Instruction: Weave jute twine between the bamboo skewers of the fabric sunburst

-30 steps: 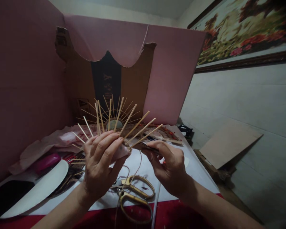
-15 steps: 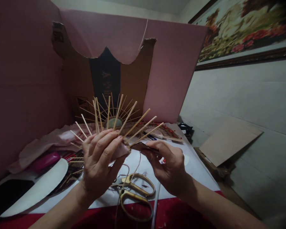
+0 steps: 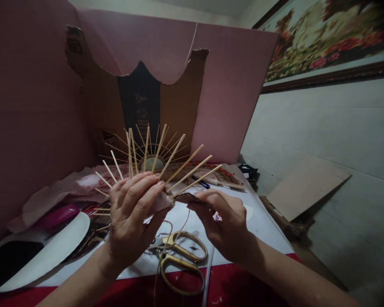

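Head view: thin sticks (image 3: 172, 157) fan upward and sideways from a pale piece (image 3: 160, 205) clasped under the left hand's (image 3: 132, 209) curved fingers; beside it, the bent right hand (image 3: 227, 219) pinches a dark strip (image 3: 188, 197), lengthwise sideways, its free end toward the piece.

The left hand (image 3: 136, 209) hides the middle of the sunburst of wooden sticks (image 3: 172, 157) and the tips of the scissors (image 3: 174, 259); the right hand (image 3: 227, 224) hides one end of the dark brown strip (image 3: 187, 197). The framed painting (image 3: 333, 47) and a black flat object (image 3: 11, 262) (kind unclear) run off-frame. The cardboard (image 3: 182, 115) lettering is too blurred to read.
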Demonstrator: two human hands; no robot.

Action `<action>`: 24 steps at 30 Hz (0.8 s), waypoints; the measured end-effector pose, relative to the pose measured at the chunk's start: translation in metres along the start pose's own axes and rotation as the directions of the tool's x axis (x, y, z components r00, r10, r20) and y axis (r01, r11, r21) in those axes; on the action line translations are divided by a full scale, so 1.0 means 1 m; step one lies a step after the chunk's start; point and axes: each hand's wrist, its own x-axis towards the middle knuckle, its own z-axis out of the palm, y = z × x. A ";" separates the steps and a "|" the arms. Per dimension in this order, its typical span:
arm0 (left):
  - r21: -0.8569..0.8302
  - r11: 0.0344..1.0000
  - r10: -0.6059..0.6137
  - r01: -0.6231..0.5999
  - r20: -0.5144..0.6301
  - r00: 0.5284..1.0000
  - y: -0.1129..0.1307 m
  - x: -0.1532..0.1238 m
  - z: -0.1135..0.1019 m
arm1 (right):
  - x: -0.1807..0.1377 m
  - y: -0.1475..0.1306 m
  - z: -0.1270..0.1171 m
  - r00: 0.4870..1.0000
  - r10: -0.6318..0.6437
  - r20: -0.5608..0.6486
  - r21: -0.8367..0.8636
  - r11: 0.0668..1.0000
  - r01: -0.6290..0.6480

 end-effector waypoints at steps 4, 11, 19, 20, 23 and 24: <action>0.002 1.000 0.010 -0.010 0.000 1.000 0.000 0.001 0.000 | -0.001 0.001 -0.001 0.998 -0.055 0.002 -0.038 0.998 0.055; 0.005 1.000 0.017 -0.017 0.015 1.000 -0.001 0.001 -0.001 | 0.003 0.001 -0.008 0.991 -0.123 0.050 -0.105 0.986 0.127; 0.004 0.998 0.062 -0.062 0.023 0.998 -0.001 0.003 -0.002 | 0.006 -0.001 -0.013 0.978 -0.185 0.099 -0.197 0.960 0.201; 0.004 0.998 0.065 -0.065 0.023 0.998 -0.001 0.003 -0.002 | 0.007 -0.001 -0.013 0.977 -0.187 0.103 -0.201 0.958 0.204; 0.007 0.998 0.061 -0.061 0.025 0.998 0.000 0.004 -0.002 | 0.007 -0.001 -0.013 0.976 -0.187 0.112 -0.207 0.956 0.207; 0.008 0.998 0.057 -0.057 0.025 0.998 0.000 0.004 -0.002 | 0.007 -0.001 -0.013 0.976 -0.187 0.114 -0.207 0.956 0.208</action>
